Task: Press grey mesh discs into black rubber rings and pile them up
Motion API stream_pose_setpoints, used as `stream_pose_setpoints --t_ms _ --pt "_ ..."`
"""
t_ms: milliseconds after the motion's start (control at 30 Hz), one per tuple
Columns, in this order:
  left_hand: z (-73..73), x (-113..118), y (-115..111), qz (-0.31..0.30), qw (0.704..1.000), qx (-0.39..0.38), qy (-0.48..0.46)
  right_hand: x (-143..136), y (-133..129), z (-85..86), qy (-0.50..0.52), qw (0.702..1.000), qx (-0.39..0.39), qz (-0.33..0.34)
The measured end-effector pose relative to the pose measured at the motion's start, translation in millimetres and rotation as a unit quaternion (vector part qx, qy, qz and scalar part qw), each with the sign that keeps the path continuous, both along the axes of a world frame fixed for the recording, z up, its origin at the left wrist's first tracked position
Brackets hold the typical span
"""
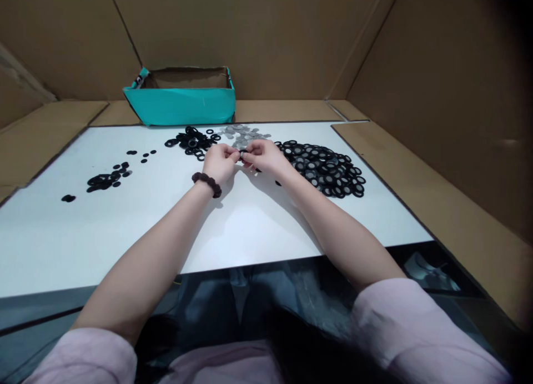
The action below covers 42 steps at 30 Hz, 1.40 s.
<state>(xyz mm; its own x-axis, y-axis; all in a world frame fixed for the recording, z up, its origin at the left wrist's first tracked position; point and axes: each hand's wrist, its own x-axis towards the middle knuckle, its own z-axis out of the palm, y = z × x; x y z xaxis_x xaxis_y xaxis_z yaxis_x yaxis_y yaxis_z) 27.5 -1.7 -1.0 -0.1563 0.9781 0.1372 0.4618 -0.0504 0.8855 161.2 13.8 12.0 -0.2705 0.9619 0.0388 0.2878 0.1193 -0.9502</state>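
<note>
Over the middle of the white table, my left hand (220, 161) and my right hand (268, 157) meet with pinched fingertips. Between them is a small black ring (242, 153), largely covered by the fingers. Whether a disc sits inside that ring, I cannot tell. Just behind the hands lie loose grey discs (239, 133). A heap of black rings (191, 139) is behind my left hand. Beside my right hand spreads a large pile of black rings with grey centres (328, 170).
Small black discs (104, 181) lie scattered on the left of the white table (166, 228). A teal open box (183, 106) stands at the back. Cardboard walls (270, 39) enclose the back and sides.
</note>
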Motion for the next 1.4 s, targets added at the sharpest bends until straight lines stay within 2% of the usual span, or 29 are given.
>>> stream_pose_setpoints --t_ms 133,300,400,500,600,733,900,1100,1233,1400 --pt "5.1 8 -7 0.017 0.998 0.033 0.047 1 0 0.1 -0.021 1.000 0.021 -0.006" --pt "13.7 10 -16 -0.010 0.994 0.063 0.089 -1 -3 4.7 0.021 0.997 -0.068 0.007" --pt "11.1 9 -12 -0.024 0.998 0.055 0.035 -3 -5 8.8 0.050 0.994 -0.098 -0.002" --pt "4.2 6 -5 -0.016 0.999 0.014 -0.033 -4 -4 8.2 0.061 0.993 -0.102 -0.008" --pt "-0.8 5 -1 -0.002 0.999 -0.018 -0.045 -4 -3 4.4 0.045 0.996 -0.082 -0.001" --pt "-1.7 6 -2 0.019 1.000 -0.013 -0.021 -2 -4 4.2 -0.003 0.999 -0.041 -0.016" --pt "4.6 9 -9 0.026 1.000 0.014 0.008 0 -5 7.2 -0.025 0.999 -0.007 -0.018" --pt "12.4 8 -16 -0.017 0.995 0.063 0.070 -2 -3 6.6 0.019 0.996 -0.091 0.001" --pt "9.7 7 -13 -0.011 0.997 0.068 0.020 0 -5 11.3 0.062 0.991 -0.116 -0.003" --pt "6.0 8 -8 0.017 0.996 0.048 -0.074 -1 -4 10.2 0.080 0.991 -0.100 -0.033"
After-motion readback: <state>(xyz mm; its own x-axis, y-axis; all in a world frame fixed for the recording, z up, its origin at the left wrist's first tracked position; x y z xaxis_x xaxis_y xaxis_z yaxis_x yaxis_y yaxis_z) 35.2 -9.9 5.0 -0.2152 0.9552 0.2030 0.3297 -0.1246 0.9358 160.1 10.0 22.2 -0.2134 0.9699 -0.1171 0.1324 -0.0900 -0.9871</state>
